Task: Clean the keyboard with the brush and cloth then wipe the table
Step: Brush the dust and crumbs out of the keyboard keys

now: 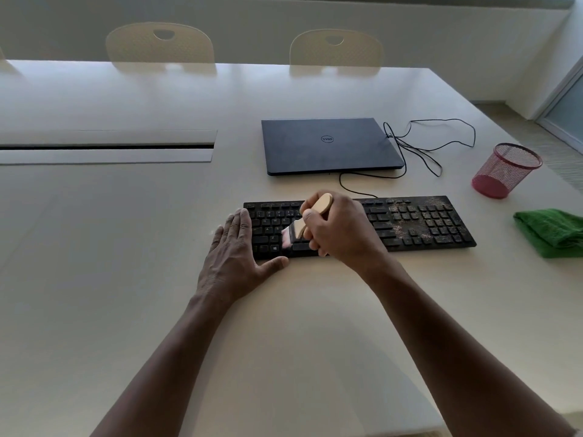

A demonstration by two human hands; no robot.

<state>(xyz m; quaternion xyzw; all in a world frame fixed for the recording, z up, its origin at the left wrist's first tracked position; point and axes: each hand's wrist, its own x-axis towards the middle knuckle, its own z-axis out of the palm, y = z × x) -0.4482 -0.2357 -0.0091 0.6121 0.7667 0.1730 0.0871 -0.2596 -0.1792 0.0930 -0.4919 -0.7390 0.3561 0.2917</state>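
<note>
A black keyboard [419,223] lies on the pale table [126,279], its right half speckled with light crumbs and dust. My right hand [339,230] grips a wooden-handled brush [296,231], whose pale bristles touch the keys on the keyboard's left half. My left hand [235,250] rests flat with straight fingers against the keyboard's left end, thumb along the front edge. A folded green cloth [552,231] lies on the table to the right of the keyboard.
A shut dark laptop [328,146] sits behind the keyboard with a black cable [426,146] looping to its right. A pink mesh cup [504,170] stands at the right. A cable slot [107,147] crosses the table's left. Two chairs [161,42] stand beyond.
</note>
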